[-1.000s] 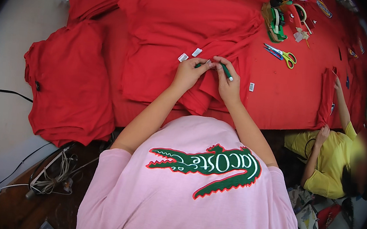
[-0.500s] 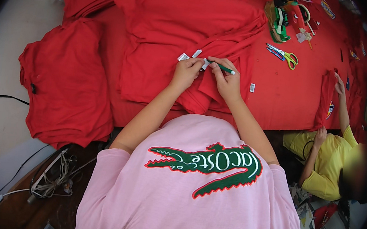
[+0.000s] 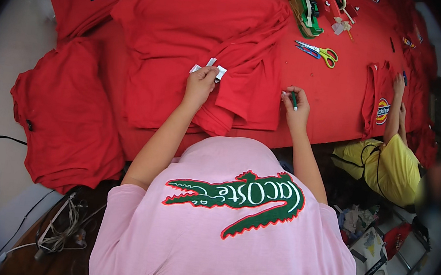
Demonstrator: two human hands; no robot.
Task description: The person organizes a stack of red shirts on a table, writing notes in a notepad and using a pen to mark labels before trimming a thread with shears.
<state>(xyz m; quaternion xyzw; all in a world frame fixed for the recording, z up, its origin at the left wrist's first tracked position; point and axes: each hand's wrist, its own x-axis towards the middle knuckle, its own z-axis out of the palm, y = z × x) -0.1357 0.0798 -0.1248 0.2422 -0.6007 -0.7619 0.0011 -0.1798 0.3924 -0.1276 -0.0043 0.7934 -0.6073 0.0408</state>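
My left hand [image 3: 200,86] is closed on small white labels [image 3: 221,72] at a red shirt [image 3: 175,52] that lies folded in front of me. Some of the labels stick out around its fingers. To the right, my right hand [image 3: 297,110] is closed around a slim green pen [image 3: 293,100] with a pale end. Its fingertips are at a small white tag [image 3: 283,94] just past the shirt's right edge; whether they pinch it I cannot tell.
Yellow-handled scissors [image 3: 323,54] and a green tape dispenser [image 3: 309,18] lie on the red-covered table. Another red shirt [image 3: 67,116] hangs over the left edge. At right, a person in a yellow shirt [image 3: 389,171] handles a red garment [image 3: 376,95]. Bundled cables [image 3: 62,233] lie lower left.
My right hand has left the labels and moved right with the pen, to the small white tag. My left hand stays at the labels. The view has shifted slightly; the other person's hands have moved.
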